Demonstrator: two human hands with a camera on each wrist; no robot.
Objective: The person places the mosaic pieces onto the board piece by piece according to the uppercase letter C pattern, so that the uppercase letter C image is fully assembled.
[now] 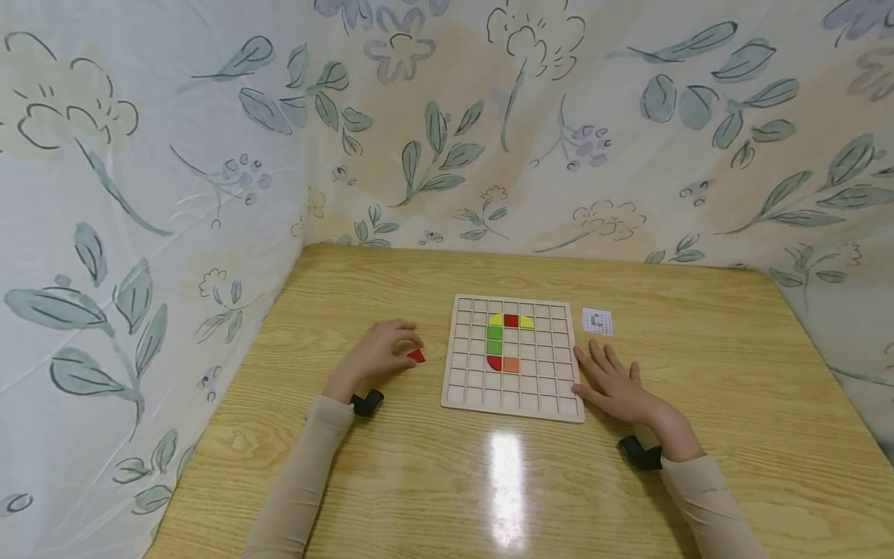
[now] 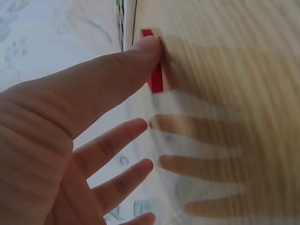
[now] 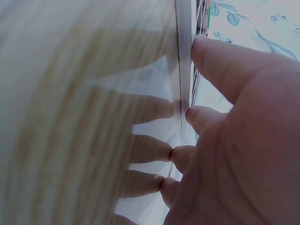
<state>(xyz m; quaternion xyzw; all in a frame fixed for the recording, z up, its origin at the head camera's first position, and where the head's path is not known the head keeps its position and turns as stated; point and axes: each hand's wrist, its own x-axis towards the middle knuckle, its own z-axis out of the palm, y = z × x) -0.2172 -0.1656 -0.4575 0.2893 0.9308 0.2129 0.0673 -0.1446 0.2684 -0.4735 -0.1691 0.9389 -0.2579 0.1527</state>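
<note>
My left hand (image 1: 382, 347) pinches a red piece (image 1: 416, 355) between thumb and forefinger, low over the table left of the board. In the left wrist view the thumb covers the middle of this red piece (image 2: 156, 79); the forefinger is hidden and the other fingers are spread. A pale wooden grid board (image 1: 471, 394) lies flat with coloured pieces in its cells: yellow and red on top, green ones (image 1: 494, 339) down the side, red and orange below. My right hand (image 1: 618, 390) rests at the board's right edge, fingers straight, thumb and fingertip touching the rim (image 3: 185, 70).
A small card (image 1: 597, 321) printed with a grid pattern lies right of the board, just beyond the right fingertips. The glossy wooden table (image 1: 391, 481) meets flowered cloth (image 1: 447, 202) at the back and sides. Black wrist cameras (image 1: 640, 453) sit under both wrists.
</note>
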